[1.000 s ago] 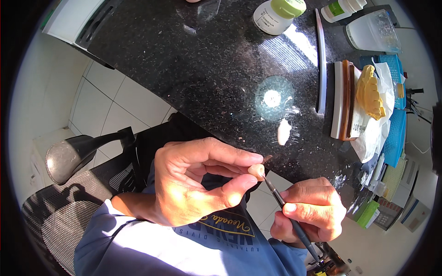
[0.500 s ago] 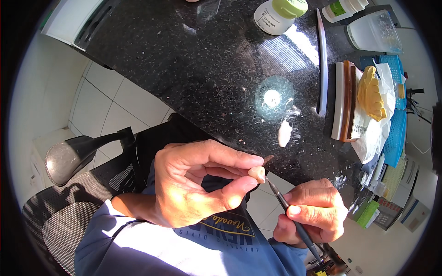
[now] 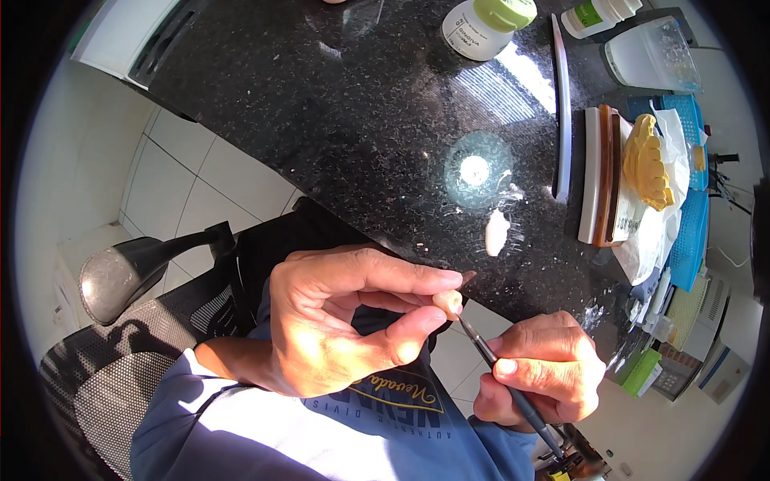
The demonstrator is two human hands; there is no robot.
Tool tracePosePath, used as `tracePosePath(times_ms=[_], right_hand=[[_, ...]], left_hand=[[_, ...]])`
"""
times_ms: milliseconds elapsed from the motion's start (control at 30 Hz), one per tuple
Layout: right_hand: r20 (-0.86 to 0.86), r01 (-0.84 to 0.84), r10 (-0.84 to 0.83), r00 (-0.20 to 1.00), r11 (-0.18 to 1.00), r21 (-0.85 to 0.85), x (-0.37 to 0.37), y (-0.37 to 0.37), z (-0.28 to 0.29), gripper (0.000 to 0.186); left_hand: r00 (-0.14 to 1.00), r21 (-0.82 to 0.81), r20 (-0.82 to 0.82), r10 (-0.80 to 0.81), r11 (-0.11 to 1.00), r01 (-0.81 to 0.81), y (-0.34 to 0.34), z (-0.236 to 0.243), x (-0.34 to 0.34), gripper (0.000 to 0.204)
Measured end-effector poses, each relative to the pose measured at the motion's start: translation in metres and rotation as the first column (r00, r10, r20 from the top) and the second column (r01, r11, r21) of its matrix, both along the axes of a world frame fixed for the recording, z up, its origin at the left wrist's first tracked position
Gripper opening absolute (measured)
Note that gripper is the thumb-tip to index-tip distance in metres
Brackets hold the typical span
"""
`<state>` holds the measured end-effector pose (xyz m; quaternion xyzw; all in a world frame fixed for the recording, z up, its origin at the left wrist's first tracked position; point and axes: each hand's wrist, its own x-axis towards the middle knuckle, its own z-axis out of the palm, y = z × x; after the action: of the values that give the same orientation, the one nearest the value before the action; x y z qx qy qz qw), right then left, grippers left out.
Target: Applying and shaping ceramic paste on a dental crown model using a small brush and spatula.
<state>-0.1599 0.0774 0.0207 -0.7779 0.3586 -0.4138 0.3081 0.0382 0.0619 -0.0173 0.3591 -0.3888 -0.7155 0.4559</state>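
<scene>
Closest to us, our left hand (image 3: 337, 321) pinches a small cream-coloured tooth-shaped piece (image 3: 447, 301) between thumb and forefinger, the fingers (image 3: 401, 280) clamped together on it, just below the edge of the counter (image 3: 321, 120). Our right hand (image 3: 541, 377) grips a thin dark brush (image 3: 505, 377) like a pen, its fingers closed round the handle, and the fine tip meets the underside of the small piece. Both hands hover over our lap and the blue shirt (image 3: 281, 433), with the mesh back and armrest of a black chair (image 3: 136, 321) to our left over the white tiled floor.

Farther out, on the black speckled counter, a small whitish dab (image 3: 496, 232) lies near the front edge, and just beyond it a bright round spot of light (image 3: 475, 170) glares off the stone. To the right, a flat slab with white and brown layers (image 3: 600, 176) stands beside a long thin pale strip (image 3: 560, 104). A yellow dental cast (image 3: 646, 160) rests on white paper (image 3: 654, 232) next to the slab, over a blue tray (image 3: 696, 216).

At the far edge we see a white jar with a green lid (image 3: 485, 24), a smaller white bottle (image 3: 597, 16) and a clear plastic tub (image 3: 654, 52).
</scene>
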Motion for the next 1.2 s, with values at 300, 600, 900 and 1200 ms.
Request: tracePosePath(times_ms=[300,600,900,1200], right_hand=[[0.003,0.019,-0.019,1.0,0.999,-0.04,0.001,0.0,-0.004,0.027],[-0.012,0.124,-0.126,0.992,0.988,-0.096,0.005,0.003,-0.003,0.023],[0.036,0.465,-0.466,0.884,0.885,0.026,0.014,0.009,-0.01,0.024],[-0.176,0.49,-0.478,0.861,0.872,0.028,0.021,0.008,-0.001,0.023]], left_hand=[[1.0,-0.048,-0.018,0.014,0.999,-0.015,0.0,-0.004,0.0,0.026],[1.0,-0.018,0.003,-0.016,1.0,0.016,0.0,0.002,0.0,0.017],[0.958,0.235,-0.285,0.016,0.97,0.054,0.01,-0.002,-0.001,0.021],[0.913,0.269,-0.389,0.121,0.963,-0.014,0.013,-0.007,-0.005,0.017]])
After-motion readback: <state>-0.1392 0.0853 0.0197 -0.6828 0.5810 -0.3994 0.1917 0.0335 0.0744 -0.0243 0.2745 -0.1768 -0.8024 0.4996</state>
